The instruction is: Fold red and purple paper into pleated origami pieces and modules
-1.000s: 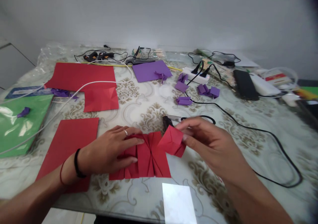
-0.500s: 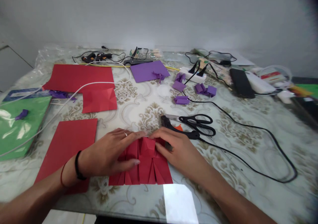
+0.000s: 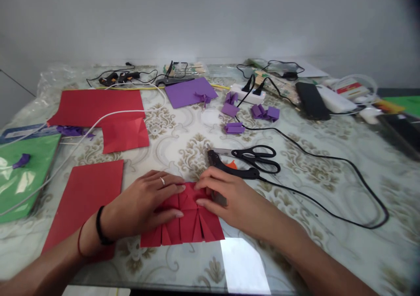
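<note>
A pleated sheet of red paper (image 3: 188,230) lies on the table in front of me, its near edge split by narrow folds. My left hand (image 3: 152,202) rests on its left side, fingers stretched out and thumb apart, pressing the paper down. On the paper's upper right, my right hand (image 3: 221,193) has curled fingers and thumb on a fold. The fingers cover part of the creases there. Just beyond my right hand are a black glue gun (image 3: 229,169) and black-handled scissors (image 3: 256,156).
Red sheets (image 3: 88,199) lie left, beside a green packet (image 3: 29,173). Purple folded pieces (image 3: 234,128) and a purple sheet (image 3: 190,92) sit farther back. A white power strip (image 3: 247,95), a black phone (image 3: 311,101) and a looping black cable (image 3: 328,158) occupy the right.
The raised fold in the middle of the red paper now lies flatter. My right hand's fingers have shifted slightly on it. The whole view has turned a little.
</note>
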`<state>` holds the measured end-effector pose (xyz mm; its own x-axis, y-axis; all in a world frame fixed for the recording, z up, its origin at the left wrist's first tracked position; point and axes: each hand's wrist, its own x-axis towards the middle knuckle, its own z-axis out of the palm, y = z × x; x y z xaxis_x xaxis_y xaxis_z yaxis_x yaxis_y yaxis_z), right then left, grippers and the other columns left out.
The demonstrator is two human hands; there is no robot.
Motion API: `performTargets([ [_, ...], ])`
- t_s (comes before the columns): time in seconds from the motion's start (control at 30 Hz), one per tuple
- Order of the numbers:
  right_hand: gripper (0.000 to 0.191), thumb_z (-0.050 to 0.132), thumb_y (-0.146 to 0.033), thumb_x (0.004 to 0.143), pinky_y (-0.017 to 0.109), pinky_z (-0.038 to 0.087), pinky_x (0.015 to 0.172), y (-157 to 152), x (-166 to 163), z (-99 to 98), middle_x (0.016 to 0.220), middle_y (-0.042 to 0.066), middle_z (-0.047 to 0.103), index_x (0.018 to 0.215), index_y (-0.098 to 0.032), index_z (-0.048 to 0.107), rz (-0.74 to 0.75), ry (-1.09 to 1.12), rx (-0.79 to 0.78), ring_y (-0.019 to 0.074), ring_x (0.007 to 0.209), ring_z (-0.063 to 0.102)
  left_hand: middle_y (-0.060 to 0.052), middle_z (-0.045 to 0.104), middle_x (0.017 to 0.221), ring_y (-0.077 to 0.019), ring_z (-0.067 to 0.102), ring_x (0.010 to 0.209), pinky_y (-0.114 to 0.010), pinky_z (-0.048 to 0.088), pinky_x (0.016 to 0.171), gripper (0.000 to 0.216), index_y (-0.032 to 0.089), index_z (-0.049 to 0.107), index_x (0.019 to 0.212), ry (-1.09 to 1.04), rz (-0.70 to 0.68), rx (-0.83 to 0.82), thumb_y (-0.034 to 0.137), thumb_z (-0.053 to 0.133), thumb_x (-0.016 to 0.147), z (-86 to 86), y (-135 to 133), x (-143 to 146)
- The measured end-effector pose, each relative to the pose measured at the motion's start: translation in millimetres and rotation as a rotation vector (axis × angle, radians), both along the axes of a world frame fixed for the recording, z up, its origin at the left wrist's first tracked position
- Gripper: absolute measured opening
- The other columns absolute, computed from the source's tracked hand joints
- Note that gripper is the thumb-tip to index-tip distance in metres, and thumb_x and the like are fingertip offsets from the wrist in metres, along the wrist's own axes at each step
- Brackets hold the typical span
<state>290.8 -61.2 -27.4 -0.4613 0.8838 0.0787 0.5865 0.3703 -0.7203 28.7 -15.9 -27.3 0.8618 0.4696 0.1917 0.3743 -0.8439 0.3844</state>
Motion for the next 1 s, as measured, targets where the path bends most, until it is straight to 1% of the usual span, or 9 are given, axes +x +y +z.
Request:
performTargets([
  [0.1, 0.029, 0.079, -0.016, 0.089, 0.038, 0.054, 0.103, -1, 4, 4.6, 0.131, 0.008, 0.065, 0.115, -0.022, 0.069, 0.018, -0.02, -0.084, 0.0218, 0.115, 0.069, -0.009, 0.072, 0.131, -0.0248, 0.07, 0.116, -0.044, 0.056, 0.1, 0.031, 0.02, 0.062, 0.125, -0.004, 0.029, 0.016, 0.039, 0.066, 0.101, -1.5, -2, 4],
  [0.17, 0.03, 0.079, -0.016, 0.09, 0.04, 0.053, 0.107, -1, 4, 5.2, 0.136, 0.008, 0.064, 0.117, -0.022, 0.069, 0.019, -0.022, -0.116, 0.0226, 0.12, 0.068, -0.009, 0.073, 0.128, -0.0259, 0.069, 0.116, -0.045, 0.056, 0.099, 0.03, 0.02, 0.063, 0.122, -0.014, 0.058, 0.019, 0.039, 0.068, 0.1, -2.4, -5, 7],
  [0.3, 0.029, 0.077, -0.017, 0.091, 0.04, 0.054, 0.106, -2, 3, 1.8, 0.135, 0.007, 0.066, 0.119, -0.024, 0.069, 0.027, -0.021, -0.111, 0.0229, 0.12, 0.068, -0.008, 0.073, 0.124, -0.0277, 0.069, 0.112, -0.048, 0.057, 0.096, 0.032, 0.02, 0.062, 0.121, -0.037, 0.106, 0.023, 0.037, 0.073, 0.096, -3.7, -11, 11],
  [0.4, 0.035, 0.077, -0.016, 0.09, 0.041, 0.053, 0.107, -2, 2, 0.8, 0.134, 0.007, 0.066, 0.122, -0.025, 0.067, 0.028, -0.035, -0.099, 0.024, 0.122, 0.067, -0.01, 0.069, 0.129, -0.0288, 0.066, 0.116, -0.049, 0.055, 0.099, 0.033, 0.02, 0.059, 0.125, -0.036, 0.121, 0.012, 0.032, 0.071, 0.097, -5.4, -14, 12],
  [0.5, 0.039, 0.077, -0.017, 0.09, 0.042, 0.054, 0.105, -3, 2, 3.1, 0.132, 0.007, 0.065, 0.126, -0.025, 0.064, 0.02, -0.057, -0.105, 0.0247, 0.121, 0.066, -0.011, 0.065, 0.132, -0.0294, 0.063, 0.12, -0.05, 0.054, 0.103, 0.038, 0.02, 0.056, 0.133, -0.031, 0.109, 0.002, 0.028, 0.068, 0.098, -7.9, -15, 13],
  [0.6, 0.044, 0.074, -0.018, 0.091, 0.044, 0.054, 0.102, -4, 1, 6.2, 0.131, 0.007, 0.063, 0.132, -0.025, 0.059, 0.004, -0.085, -0.117, 0.0252, 0.116, 0.066, -0.012, 0.064, 0.13, -0.0293, 0.062, 0.118, -0.051, 0.054, 0.103, 0.042, 0.02, 0.052, 0.139, -0.031, 0.091, 0.013, 0.025, 0.064, 0.099, -9.2, -15, 14],
  [0.77, 0.055, 0.07, -0.016, 0.09, 0.046, 0.052, 0.1, -5, 0, 9.7, 0.132, 0.008, 0.058, 0.14, -0.026, 0.05, -0.009, -0.111, -0.13, 0.0256, 0.112, 0.065, -0.011, 0.064, 0.129, -0.0285, 0.064, 0.115, -0.049, 0.056, 0.1, 0.044, 0.021, 0.049, 0.143, -0.015, 0.081, 0.05, 0.027, 0.06, 0.101, -6.7, -16, 14],
  [0.87, 0.052, 0.068, -0.016, 0.09, 0.045, 0.053, 0.097, -6, 0, 12.4, 0.129, 0.008, 0.058, 0.138, -0.025, 0.05, -0.01, -0.108, -0.141, 0.0246, 0.108, 0.064, -0.012, 0.064, 0.13, -0.0265, 0.067, 0.11, -0.044, 0.06, 0.092, 0.043, 0.023, 0.049, 0.144, 0.008, 0.088, 0.073, 0.026, 0.056, 0.102, -4.5, -15, 13],
  [1.0, 0.035, 0.064, -0.013, 0.091, 0.039, 0.053, 0.089, -7, 1, 15.9, 0.118, 0.005, 0.058, 0.123, -0.025, 0.055, 0.017, -0.097, -0.138, 0.021, 0.099, 0.063, -0.011, 0.062, 0.13, -0.0276, 0.067, 0.111, -0.043, 0.06, 0.087, 0.039, 0.029, 0.053, 0.141, 0.065, 0.037, 0.108, 0.026, 0.055, 0.102, -2.9, -15, 12],
])
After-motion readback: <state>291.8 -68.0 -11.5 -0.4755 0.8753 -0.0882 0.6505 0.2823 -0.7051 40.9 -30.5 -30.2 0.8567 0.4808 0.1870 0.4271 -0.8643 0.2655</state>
